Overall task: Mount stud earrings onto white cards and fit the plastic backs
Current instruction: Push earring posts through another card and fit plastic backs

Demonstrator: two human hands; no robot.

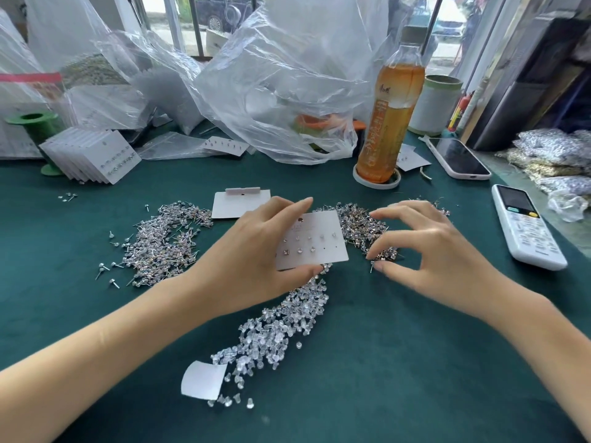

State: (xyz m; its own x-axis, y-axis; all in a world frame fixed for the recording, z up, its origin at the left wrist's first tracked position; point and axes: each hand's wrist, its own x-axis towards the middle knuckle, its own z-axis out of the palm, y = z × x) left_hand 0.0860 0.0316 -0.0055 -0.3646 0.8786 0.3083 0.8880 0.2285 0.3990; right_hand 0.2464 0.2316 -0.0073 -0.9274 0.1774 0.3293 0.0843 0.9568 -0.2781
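The left hand [256, 260] pinches a thin white punched card [315, 239], light and bendy, best held by its edges. Just beyond its thumb lie slippery clear plastic backs [278, 334]. The right hand [438, 251], fingers apart, hovers over tiny silver stud earrings [361, 228]; grip those by the post.

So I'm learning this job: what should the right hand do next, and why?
Probably pinch one stud from the pile under the right hand and carry it to the card held by the left hand; the bottom row seems to show unfilled holes.
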